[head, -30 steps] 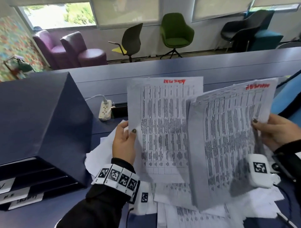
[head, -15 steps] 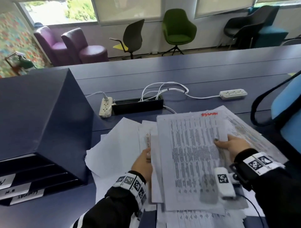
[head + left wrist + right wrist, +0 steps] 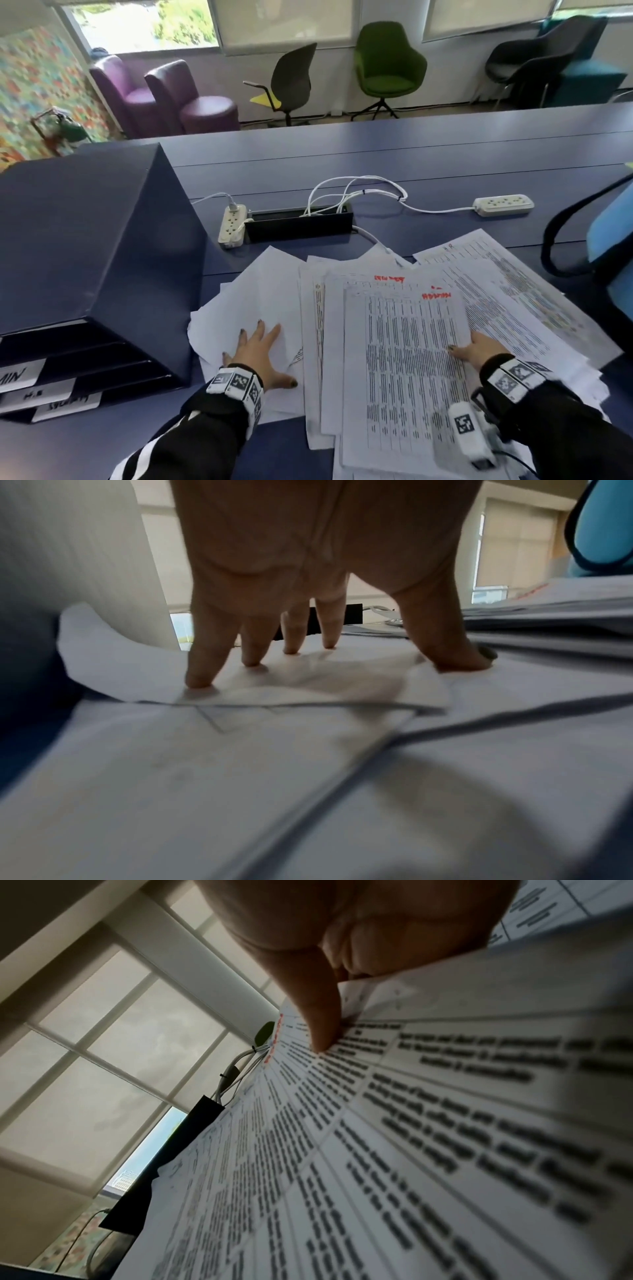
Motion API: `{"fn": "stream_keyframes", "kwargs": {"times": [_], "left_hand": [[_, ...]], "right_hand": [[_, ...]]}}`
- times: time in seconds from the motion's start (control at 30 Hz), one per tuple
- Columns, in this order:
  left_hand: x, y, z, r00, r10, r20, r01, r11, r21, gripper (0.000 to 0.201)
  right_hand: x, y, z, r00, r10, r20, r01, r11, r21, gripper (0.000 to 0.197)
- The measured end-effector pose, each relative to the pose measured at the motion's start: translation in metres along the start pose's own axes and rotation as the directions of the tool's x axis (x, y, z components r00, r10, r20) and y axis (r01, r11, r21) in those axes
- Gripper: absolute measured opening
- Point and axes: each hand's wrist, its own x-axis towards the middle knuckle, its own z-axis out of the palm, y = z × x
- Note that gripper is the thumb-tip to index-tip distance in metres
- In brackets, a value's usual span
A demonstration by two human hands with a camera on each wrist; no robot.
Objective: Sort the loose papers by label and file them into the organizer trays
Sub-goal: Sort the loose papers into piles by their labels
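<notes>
A pile of loose papers covers the blue desk in the head view. The top printed sheet (image 3: 404, 359) bears a red label (image 3: 436, 295); a second red-labelled sheet (image 3: 389, 278) lies under it. My right hand (image 3: 472, 349) pinches the top sheet's right edge, thumb (image 3: 318, 1020) on the print and the other fingers hidden beneath. My left hand (image 3: 263, 349) lies flat with spread fingers (image 3: 202, 669) on blank white sheets (image 3: 253, 294) to the left. The dark blue organizer (image 3: 85, 257) stands at the left, its labelled trays (image 3: 20, 377) facing me.
Two white power strips (image 3: 233, 226) (image 3: 503, 205) and a black cable box (image 3: 298, 222) sit beyond the pile, with cords between them. A sheet marked HR (image 3: 513, 291) lies at the right of the pile. A blue chair (image 3: 609, 257) stands by the desk's right edge.
Both hands held printed sheets up a second ago and have lowered them onto the pile. My left hand let go and moved left onto the blank sheets.
</notes>
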Motion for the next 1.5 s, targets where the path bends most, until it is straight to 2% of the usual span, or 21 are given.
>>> {"fn": "stream_keyframes", "kwargs": {"times": [0.17, 0.33, 0.5, 0.73, 0.87, 0.97, 1.1, 1.2, 1.3, 1.43, 1.5], "left_hand": [[-0.001, -0.005, -0.006, 1.000, 0.021, -0.018, -0.020, 1.000, 0.012, 0.109], [-0.002, -0.001, -0.005, 0.997, 0.036, -0.068, -0.032, 0.998, 0.061, 0.076], [-0.006, 0.006, 0.000, 0.999, 0.004, -0.033, 0.000, 0.993, 0.116, 0.080], [-0.008, 0.009, 0.000, 0.999, -0.011, -0.037, 0.018, 0.978, 0.210, 0.082], [-0.008, 0.010, 0.000, 0.998, -0.033, -0.058, 0.047, 0.962, 0.267, 0.076], [-0.011, 0.008, -0.009, 0.987, 0.003, -0.158, 0.042, 0.960, 0.278, 0.061], [-0.016, 0.003, -0.046, 0.933, -0.039, -0.359, 0.091, 0.987, 0.129, 0.043], [-0.022, 0.002, -0.080, 0.848, -0.070, -0.525, 0.078, 0.997, -0.006, 0.028], [-0.038, 0.004, -0.115, 0.772, -0.112, -0.626, -0.011, 0.982, -0.190, 0.025], [-0.062, 0.016, -0.147, 0.653, -0.159, -0.741, -0.194, 0.910, -0.367, 0.041], [-0.071, 0.025, -0.154, 0.635, -0.130, -0.762, -0.333, 0.843, -0.422, 0.033]], "right_hand": [[-0.002, 0.004, 0.000, 1.000, -0.005, -0.010, 0.005, 1.000, -0.007, 0.041], [-0.005, 0.003, 0.002, 1.000, -0.002, -0.029, 0.002, 1.000, 0.021, 0.039], [-0.001, 0.007, 0.002, 0.999, 0.006, -0.037, -0.002, 0.994, 0.109, 0.045], [-0.001, 0.008, 0.003, 0.999, 0.004, -0.040, 0.001, 0.993, 0.115, 0.044], [0.000, 0.010, 0.004, 1.000, 0.000, -0.031, 0.004, 0.991, 0.135, 0.043], [0.002, 0.012, 0.005, 0.999, 0.001, -0.036, 0.004, 0.991, 0.137, 0.043], [0.003, 0.012, 0.006, 0.999, -0.005, -0.035, 0.010, 0.991, 0.132, 0.042], [0.003, 0.012, 0.007, 0.999, -0.016, -0.033, 0.020, 0.993, 0.119, 0.042], [0.004, 0.012, 0.007, 0.999, -0.023, -0.033, 0.026, 0.993, 0.113, 0.042], [0.005, 0.014, 0.007, 0.999, -0.029, -0.040, 0.034, 0.993, 0.115, 0.042], [0.006, 0.014, 0.007, 0.999, -0.032, -0.042, 0.036, 0.992, 0.118, 0.042]]}}
